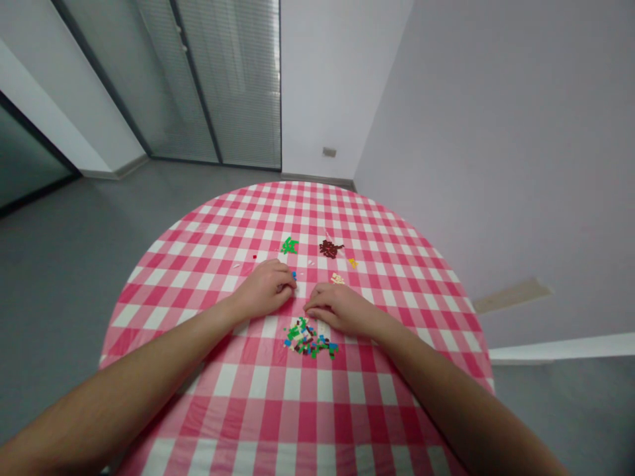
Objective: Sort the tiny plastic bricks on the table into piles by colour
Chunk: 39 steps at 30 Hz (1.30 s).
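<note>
On a round table with a pink-and-white checked cloth (278,403), my left hand (265,287) rests with fingers curled, pinching a tiny blue piece (294,275) at its fingertips. Beside it lies my right hand (337,307), knuckles up and fingers bent down onto the cloth just above a mixed pile of small coloured bricks (310,340). What the right fingers hold, if anything, is hidden. Farther back lie sorted little heaps: green (289,246), dark red (330,248), yellow (352,263) and cream (337,278).
A single red piece (254,256) and a few white bits (236,266) lie loose on the cloth at the left. Grey floor surrounds the table; a plain wall (496,132) stands close on the right, glass doors with blinds (223,79) behind.
</note>
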Each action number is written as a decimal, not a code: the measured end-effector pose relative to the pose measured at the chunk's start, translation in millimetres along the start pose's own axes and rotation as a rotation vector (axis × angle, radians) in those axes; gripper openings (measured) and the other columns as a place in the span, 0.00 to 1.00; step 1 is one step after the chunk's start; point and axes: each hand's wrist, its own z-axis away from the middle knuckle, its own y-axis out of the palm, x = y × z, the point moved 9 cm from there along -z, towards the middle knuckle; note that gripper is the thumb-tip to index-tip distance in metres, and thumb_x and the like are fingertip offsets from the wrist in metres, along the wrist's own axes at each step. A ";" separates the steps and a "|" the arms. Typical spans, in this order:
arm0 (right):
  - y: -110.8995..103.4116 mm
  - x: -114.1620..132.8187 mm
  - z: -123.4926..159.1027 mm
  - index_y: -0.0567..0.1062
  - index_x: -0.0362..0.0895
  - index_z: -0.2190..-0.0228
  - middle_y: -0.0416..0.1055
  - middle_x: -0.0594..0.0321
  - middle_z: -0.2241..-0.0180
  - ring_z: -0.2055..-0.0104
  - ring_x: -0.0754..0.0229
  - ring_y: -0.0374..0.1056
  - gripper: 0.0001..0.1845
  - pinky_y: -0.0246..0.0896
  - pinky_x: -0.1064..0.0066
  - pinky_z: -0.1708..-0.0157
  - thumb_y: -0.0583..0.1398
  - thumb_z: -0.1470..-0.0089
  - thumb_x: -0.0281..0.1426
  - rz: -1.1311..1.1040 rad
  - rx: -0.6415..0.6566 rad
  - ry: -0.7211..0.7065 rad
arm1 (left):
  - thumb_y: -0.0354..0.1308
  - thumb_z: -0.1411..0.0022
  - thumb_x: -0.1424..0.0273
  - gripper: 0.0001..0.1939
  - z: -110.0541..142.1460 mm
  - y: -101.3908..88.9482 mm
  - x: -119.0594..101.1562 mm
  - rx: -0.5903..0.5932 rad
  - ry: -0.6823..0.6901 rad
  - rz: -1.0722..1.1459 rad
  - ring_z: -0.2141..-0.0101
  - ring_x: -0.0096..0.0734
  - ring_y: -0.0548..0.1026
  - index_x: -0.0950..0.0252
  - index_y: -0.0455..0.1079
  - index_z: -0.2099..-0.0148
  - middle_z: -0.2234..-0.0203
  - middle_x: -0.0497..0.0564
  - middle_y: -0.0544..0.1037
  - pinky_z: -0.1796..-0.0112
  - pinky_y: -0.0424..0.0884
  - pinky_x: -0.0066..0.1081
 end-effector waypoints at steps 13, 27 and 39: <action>-97.8 -116.4 51.6 0.83 0.44 0.61 0.81 0.54 0.60 0.59 0.53 0.76 0.13 0.69 0.62 0.57 0.60 0.44 0.28 0.231 -0.516 0.602 | 0.52 0.40 0.77 0.12 0.6 1.5 2.5 0.022 -0.018 0.035 0.66 0.36 0.73 0.62 0.76 0.68 0.70 0.51 0.80 0.60 0.69 0.38; -86.7 -133.2 54.0 0.79 0.40 0.49 0.81 0.49 0.59 0.62 0.54 0.76 0.26 0.68 0.65 0.60 0.57 0.49 0.19 0.271 -0.390 0.617 | 0.53 0.41 0.78 0.11 1.4 1.3 1.8 0.028 -0.024 0.039 0.65 0.36 0.74 0.62 0.76 0.68 0.70 0.50 0.80 0.59 0.69 0.38; -92.7 -134.8 59.9 0.79 0.41 0.53 0.80 0.55 0.66 0.67 0.57 0.74 0.19 0.67 0.68 0.63 0.57 0.45 0.24 0.247 -0.449 0.654 | 0.52 0.41 0.78 0.12 0.7 0.4 0.6 0.034 -0.024 0.040 0.65 0.35 0.74 0.62 0.76 0.68 0.70 0.50 0.80 0.59 0.70 0.37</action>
